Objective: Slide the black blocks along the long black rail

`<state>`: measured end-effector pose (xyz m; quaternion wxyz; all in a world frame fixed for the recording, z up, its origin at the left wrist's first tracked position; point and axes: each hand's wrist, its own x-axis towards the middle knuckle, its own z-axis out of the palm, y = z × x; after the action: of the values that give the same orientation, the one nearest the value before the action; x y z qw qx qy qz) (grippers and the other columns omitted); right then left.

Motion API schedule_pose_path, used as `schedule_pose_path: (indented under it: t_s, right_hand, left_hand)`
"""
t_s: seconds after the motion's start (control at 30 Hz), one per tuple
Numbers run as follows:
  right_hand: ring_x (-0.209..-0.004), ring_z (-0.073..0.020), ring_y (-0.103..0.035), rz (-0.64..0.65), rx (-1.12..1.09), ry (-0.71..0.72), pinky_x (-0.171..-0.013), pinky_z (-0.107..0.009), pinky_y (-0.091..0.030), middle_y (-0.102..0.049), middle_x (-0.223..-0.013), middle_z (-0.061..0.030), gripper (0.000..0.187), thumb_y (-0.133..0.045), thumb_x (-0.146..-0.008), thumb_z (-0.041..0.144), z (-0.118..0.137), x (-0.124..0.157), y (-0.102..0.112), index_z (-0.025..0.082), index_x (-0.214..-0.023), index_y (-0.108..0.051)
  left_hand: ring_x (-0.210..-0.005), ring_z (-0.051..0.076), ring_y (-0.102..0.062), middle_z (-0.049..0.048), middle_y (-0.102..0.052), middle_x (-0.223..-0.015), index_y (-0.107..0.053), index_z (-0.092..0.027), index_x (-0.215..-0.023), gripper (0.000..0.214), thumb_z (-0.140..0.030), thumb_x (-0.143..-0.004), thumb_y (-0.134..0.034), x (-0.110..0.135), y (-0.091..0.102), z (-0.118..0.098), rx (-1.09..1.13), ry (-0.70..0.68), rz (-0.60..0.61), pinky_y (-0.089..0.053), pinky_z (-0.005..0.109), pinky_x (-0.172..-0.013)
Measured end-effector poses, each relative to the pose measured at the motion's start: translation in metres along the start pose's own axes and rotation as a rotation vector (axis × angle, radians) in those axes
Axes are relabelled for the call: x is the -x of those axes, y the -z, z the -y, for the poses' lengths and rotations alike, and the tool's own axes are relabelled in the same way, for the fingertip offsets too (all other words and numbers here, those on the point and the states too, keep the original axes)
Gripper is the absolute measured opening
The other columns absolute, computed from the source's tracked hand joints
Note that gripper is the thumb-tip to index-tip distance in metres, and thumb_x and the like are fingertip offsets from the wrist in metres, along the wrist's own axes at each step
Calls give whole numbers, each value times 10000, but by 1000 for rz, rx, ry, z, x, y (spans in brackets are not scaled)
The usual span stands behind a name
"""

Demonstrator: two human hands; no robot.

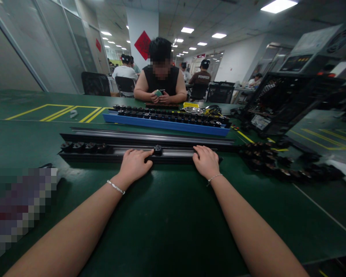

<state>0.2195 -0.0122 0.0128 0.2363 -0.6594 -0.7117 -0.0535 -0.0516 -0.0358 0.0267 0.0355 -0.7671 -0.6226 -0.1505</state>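
A long black metal rail (178, 153) with a silver-grey channel lies across the table in front of me. Inside it stands a small black part (158, 150). The outstretched index finger of my left hand (135, 164) reaches the part's left side; the thumb is spread away and the other fingers rest over the rail. Towards the rail's right end, my right hand (207, 161) is closed over its near wall, with the fingertips inside the channel. Several similar black parts (90, 147) sit in a row at the rail's left end.
Behind lies a second black rail (150, 135), then a blue tray (167, 125) filled with black parts. Loose black parts (276, 163) are heaped at right, near an open computer case (265, 100). Opposite, a person (163, 77) holds a small greenish item. A blurred-out object (20, 207) lies at left.
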Motion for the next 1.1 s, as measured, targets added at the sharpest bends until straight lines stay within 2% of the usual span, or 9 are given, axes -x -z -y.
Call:
schedule_pose_path:
  t_s: [0.47, 0.57, 0.67, 0.83, 1.1]
  right_hand:
    - [-1215, -241, -440, -33, -29, -25, -1027, -462, -269, -575, -1266, -53, 386, -395, -839, 279, 6, -1, -2, 224, -1150, -617]
    - [-1197, -225, -462, -4, -57, 31, -1027, -439, -289, -582, -1257, -53, 388, -395, -842, 268, 13, -2, -1, 218, -1163, -607]
    - [-1187, -210, -475, 29, -97, 107, -1020, -411, -313, -589, -1247, -51, 389, -410, -842, 268, 23, -4, -2, 217, -1181, -594]
    - [-1196, -208, -466, 41, -141, 120, -1015, -377, -322, -588, -1247, -42, 384, -439, -838, 326, 44, -4, -7, 216, -1168, -603]
    - [-1271, -290, -358, 86, -198, -52, -995, -478, -275, -565, -1270, -28, 466, -481, -799, 564, 96, -4, -15, 290, -1156, -600]
  left_hand:
    - [-1054, 256, -537, 46, -636, -1028, -476, -367, -1303, 516, -381, -789, -428, -1, -2, -1, -56, -37, 61, -206, 522, -1029]
    - [-1060, 265, -529, 48, -629, -1035, -459, -378, -1312, 522, -391, -791, -429, -2, -3, 0, -55, -41, 72, -191, 542, -1028]
    - [-1061, 270, -526, 49, -626, -1041, -454, -385, -1314, 519, -395, -796, -426, -3, -4, 0, -53, -40, 80, -159, 563, -1035]
    - [-1059, 283, -528, 54, -626, -1041, -446, -405, -1314, 517, -411, -797, -437, -4, -6, -1, -67, -39, 79, -135, 607, -1025]
    - [-1052, 297, -533, 63, -629, -1027, -441, -396, -1316, 522, -387, -795, -461, -4, -4, -6, -102, -51, 72, -108, 646, -1017]
